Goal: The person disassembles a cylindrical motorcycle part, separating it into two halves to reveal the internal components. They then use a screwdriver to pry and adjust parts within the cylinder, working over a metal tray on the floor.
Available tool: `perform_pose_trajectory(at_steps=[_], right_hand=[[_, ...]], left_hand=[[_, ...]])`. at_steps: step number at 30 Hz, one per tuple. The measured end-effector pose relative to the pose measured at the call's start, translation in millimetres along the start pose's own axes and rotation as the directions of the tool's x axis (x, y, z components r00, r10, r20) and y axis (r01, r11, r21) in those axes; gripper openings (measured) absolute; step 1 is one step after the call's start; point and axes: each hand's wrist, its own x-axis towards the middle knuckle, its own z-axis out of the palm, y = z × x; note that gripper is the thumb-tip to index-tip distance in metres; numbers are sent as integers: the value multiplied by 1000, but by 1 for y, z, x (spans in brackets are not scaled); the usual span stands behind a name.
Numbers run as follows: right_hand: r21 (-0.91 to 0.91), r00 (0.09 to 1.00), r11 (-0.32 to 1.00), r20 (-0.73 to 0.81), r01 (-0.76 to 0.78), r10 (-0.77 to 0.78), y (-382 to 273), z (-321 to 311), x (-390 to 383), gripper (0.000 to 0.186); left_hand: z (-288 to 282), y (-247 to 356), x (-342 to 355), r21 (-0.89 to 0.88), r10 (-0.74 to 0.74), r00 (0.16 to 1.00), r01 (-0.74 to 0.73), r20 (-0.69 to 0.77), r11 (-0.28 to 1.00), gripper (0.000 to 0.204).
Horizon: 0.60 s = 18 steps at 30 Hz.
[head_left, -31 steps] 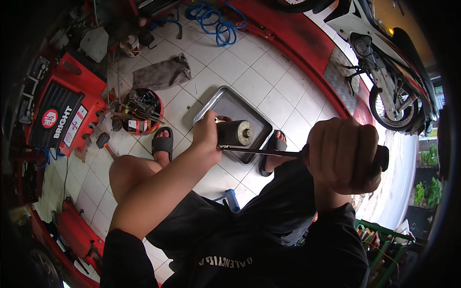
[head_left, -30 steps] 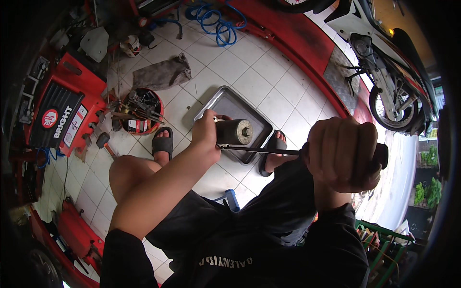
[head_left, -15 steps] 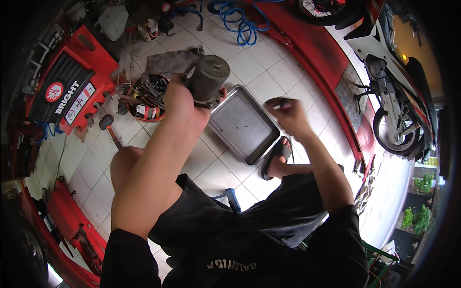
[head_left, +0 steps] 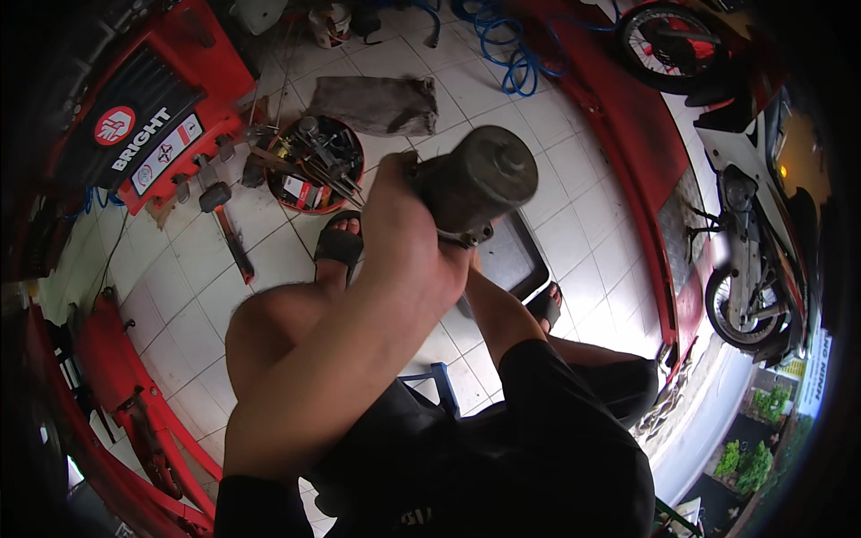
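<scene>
My left hand (head_left: pixel 405 235) is wrapped round a dark grey metal cylinder (head_left: pixel 484 177), holding it up above the floor. The cylinder is tilted, with a small raised boss on its end face and a flange with bolt lugs near my palm. It looks like a motor housing. My right forearm (head_left: pixel 504 309) reaches up behind the left wrist. Of my right hand (head_left: pixel 473 269) only the edge near the wrist shows; its fingers are hidden behind the cylinder and my left hand. Below them lies a shallow metal tray (head_left: pixel 516 254), partly covered.
A round red tub (head_left: pixel 352 143) of tools stands left of the cylinder, with a grey cloth (head_left: pixel 377 106) behind it. A hammer (head_left: pixel 229 235) lies near a red machine (head_left: pixel 193 67). A red lift platform (head_left: pixel 619 134), blue hose (head_left: pixel 511 58) and motorbike (head_left: pixel 740 197) are rightward.
My right hand, which had a dark object over the tray's right side, has moved left behind the cylinder. The view has shifted, and the cylinder now covers much of the tray.
</scene>
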Motion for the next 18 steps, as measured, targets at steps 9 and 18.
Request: perform_pose_trajectory(at_steps=[9, 18], right_hand=[[-72, 998, 997, -42, 42, -45, -8, 15, 9, 39], [109, 925, 919, -84, 379, -372, 7, -91, 6, 34]], left_hand=[[-7, 1, 17, -79, -119, 992, 116, -46, 990, 39], [22, -25, 16, 190, -178, 981, 162, 73, 968, 49]])
